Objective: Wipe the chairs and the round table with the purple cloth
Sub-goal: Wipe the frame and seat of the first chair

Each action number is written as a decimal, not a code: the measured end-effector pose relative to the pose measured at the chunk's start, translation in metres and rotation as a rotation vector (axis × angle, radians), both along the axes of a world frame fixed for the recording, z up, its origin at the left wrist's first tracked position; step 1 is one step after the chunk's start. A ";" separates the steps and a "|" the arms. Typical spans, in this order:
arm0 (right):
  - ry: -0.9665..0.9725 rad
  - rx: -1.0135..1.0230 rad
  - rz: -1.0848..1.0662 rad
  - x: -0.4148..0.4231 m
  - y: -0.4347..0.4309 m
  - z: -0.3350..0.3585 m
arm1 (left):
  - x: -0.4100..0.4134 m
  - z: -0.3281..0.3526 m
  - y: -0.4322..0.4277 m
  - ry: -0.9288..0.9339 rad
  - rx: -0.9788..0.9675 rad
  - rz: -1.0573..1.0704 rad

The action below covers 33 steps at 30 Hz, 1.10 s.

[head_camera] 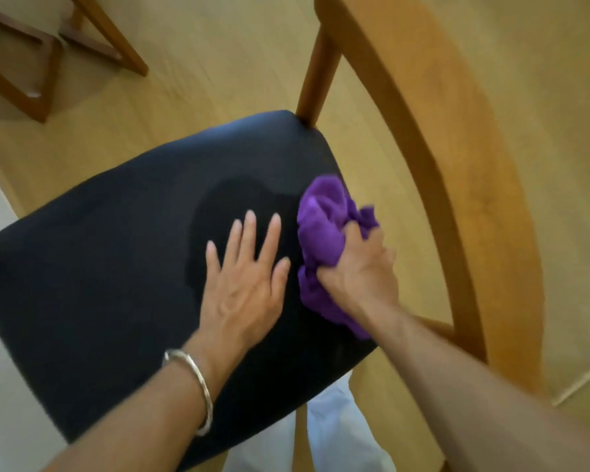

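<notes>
A: The purple cloth (324,233) is sitting right of centre in the frame, bunched into a wad at the right-hand edge of the dark chair seat (116,267).

B: And the right hand (358,267) is gripping it, fingers curled into the folds, pressing it down onto the cushion.

A: It's looking soft, light and limp to me, crumpling wherever it's squeezed. I'm guessing it's going to flop and trail unless it's being held as here, a good fistful taken from the top.

B: Agreed, nothing fragile about it. Spreading it flatter under the palm would be covering more seat, I'd judge.

A: Just left of it, the left hand (242,284) is lying flat on the seat, fingers straight and spread, holding nothing, with a silver bangle (198,386) showing on the wrist.

B: Going outward, the curved wooden backrest (457,165) is arching down the right side of the frame, near the cloth but apart from it.

A: Upper left, another chair's wooden legs (31,63) are standing on the pale wood floor (218,63). The round table isn't showing anywhere.

B: So I'm reading this as the seat-wiping step, with the woodwork and table waiting.
</notes>
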State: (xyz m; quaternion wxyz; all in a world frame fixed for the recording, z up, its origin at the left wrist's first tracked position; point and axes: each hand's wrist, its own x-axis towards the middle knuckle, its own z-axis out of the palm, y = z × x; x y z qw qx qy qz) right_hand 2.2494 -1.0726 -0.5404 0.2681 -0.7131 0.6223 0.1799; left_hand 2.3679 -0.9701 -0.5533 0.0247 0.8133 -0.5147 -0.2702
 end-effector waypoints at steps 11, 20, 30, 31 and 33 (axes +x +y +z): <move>-0.351 -0.145 0.287 0.102 -0.071 0.019 | 0.045 0.009 -0.002 -0.057 -0.037 0.154; -0.116 0.176 0.779 0.021 0.097 0.004 | 0.028 0.008 0.105 -0.026 0.208 0.241; -0.320 -0.139 0.801 0.182 -0.023 0.018 | 0.104 0.014 0.095 -0.117 0.051 0.557; -0.316 -0.117 0.835 0.197 -0.027 0.014 | 0.112 0.015 0.092 -0.128 0.043 0.559; -0.275 -0.093 0.890 0.200 -0.017 -0.001 | 0.117 0.017 0.092 -0.135 0.040 0.554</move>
